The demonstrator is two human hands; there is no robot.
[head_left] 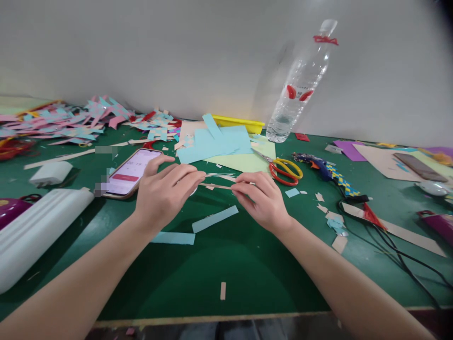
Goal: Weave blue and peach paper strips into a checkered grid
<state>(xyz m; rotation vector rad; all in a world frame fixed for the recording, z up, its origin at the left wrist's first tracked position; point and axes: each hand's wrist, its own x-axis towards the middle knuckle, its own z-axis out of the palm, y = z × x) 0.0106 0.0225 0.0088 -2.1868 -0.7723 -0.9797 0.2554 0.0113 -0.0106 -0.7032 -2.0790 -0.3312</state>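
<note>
Between my two hands a thin pale paper strip (216,186) is stretched, with other narrow bits of paper just above it. My left hand (166,191) pinches its left end, fingertips pressed together. At the other end, my right hand (260,198) closes thumb and fingers on the strip. Below the hands, a light blue paper strip (215,219) lies slantwise on the green table (269,283), touching or nearly touching a second blue strip (177,238). Scissors (286,171) with red and yellow handles rest beyond my right hand.
A phone (129,174) lies left of my left hand, near a white charger (51,173) and a long white device (49,231). Blue sheets (219,144), a yellow tray (244,123) and a water bottle (300,87) stand behind. Cables (392,248) and paper scraps (336,224) lie right.
</note>
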